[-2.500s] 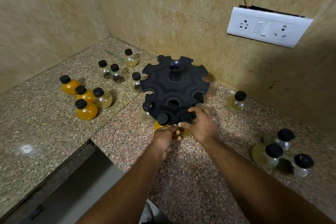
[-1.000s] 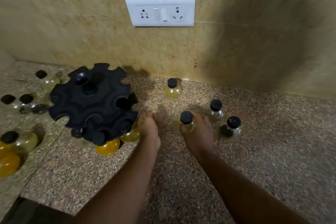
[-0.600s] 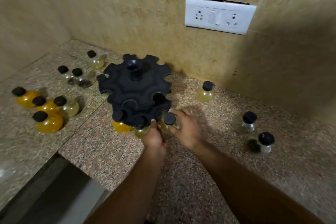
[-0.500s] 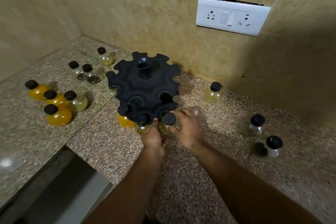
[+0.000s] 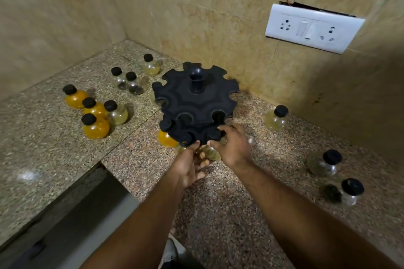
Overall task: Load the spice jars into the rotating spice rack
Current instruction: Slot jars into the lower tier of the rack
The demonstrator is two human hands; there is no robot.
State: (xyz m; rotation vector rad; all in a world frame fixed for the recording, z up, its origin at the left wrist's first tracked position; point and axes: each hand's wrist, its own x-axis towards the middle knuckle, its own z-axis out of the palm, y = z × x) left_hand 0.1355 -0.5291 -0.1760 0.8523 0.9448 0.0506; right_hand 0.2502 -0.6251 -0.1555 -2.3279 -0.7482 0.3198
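The black two-tier spice rack stands on the granite counter near the wall. An orange jar and a second jar with a black cap hang in slots of its lower tier at the front left. A pale yellow spice jar sits at the front edge of the lower tier, its cap hidden by the rack and my fingers. My right hand grips it from the right, fingers reaching over the tier's rim. My left hand cups its lower left side, thumb against the rim.
Loose jars stand left of the rack: orange ones, a pale one, clear ones. More stand on the right. The counter edge drops off at lower left. A switch plate is on the wall.
My right hand picked a pale jar from the right-hand group and brought it to the rack's front. Since half a second ago the jar's cap has gone in under the lower tier.
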